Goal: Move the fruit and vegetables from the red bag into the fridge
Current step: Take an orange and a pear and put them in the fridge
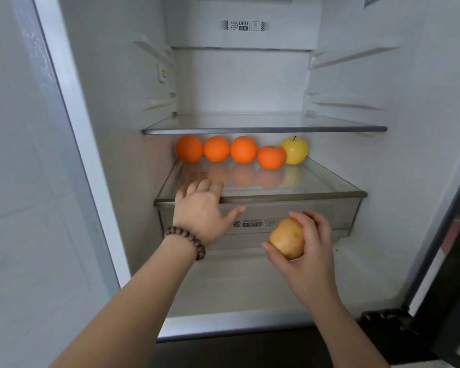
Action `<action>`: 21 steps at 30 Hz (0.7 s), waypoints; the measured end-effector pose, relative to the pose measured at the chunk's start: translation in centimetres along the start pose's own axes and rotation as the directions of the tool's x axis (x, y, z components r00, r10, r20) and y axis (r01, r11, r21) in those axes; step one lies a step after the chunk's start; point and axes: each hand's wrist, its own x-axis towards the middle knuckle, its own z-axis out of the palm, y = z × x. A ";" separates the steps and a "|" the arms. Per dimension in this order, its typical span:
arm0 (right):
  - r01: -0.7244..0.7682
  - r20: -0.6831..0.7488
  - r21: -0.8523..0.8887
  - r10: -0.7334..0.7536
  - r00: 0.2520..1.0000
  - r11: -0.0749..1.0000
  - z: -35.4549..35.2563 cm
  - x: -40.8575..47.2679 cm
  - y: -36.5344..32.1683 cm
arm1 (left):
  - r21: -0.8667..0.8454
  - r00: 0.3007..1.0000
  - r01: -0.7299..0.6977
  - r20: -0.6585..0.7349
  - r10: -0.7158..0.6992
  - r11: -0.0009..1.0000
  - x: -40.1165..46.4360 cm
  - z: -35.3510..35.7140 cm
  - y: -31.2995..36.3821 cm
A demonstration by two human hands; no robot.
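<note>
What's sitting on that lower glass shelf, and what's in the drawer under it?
On the shelf: four oranges in a row and a yellow apple at the right end. The drawer is closed with a frosted front, so its contents cannot be seen.

Two bare forearms enter from the 6 o'clock edge, with no sleeve showing on either. The left hand [201, 208], toward 9 o'clock of centre, has a bracelet [187, 241] of round, dark brown wooden beads strung in a single row around the wrist, each bead smooth and matte. The right hand [307, 251], toward 4 o'clock, wears nothing at the wrist, and its fingers show no rings. Nails on both hands are short and unpainted where they can be seen.
</note>
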 end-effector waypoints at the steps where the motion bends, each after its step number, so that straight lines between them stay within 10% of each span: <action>1: -0.006 0.011 0.001 0.006 1.000 1.000 0.3 -0.2 0.0 | 0.022 1.000 -0.014 -0.025 0.015 1.000 -0.9 0.3 -0.4; 9: 0.002 0.068 -0.024 -0.001 0.998 1.000 2.0 -1.5 0.3 | -0.210 0.966 -0.096 -0.254 0.041 0.973 -8.1 2.9 -0.2; 13: -0.009 0.066 -0.021 0.010 0.998 1.000 2.4 -1.6 0.4 | -0.516 0.982 0.153 -0.017 -0.188 0.843 -9.8 4.1 0.8; 18: -0.002 0.088 -0.033 0.005 0.996 0.999 2.4 -1.6 0.5 | -0.752 0.749 0.616 0.468 -0.469 0.233 -7.8 5.5 1.3; 21: -0.005 0.085 -0.033 0.008 0.996 0.999 2.3 -1.4 0.7 | -0.757 0.623 0.614 0.639 -0.451 -0.225 -6.8 6.0 1.5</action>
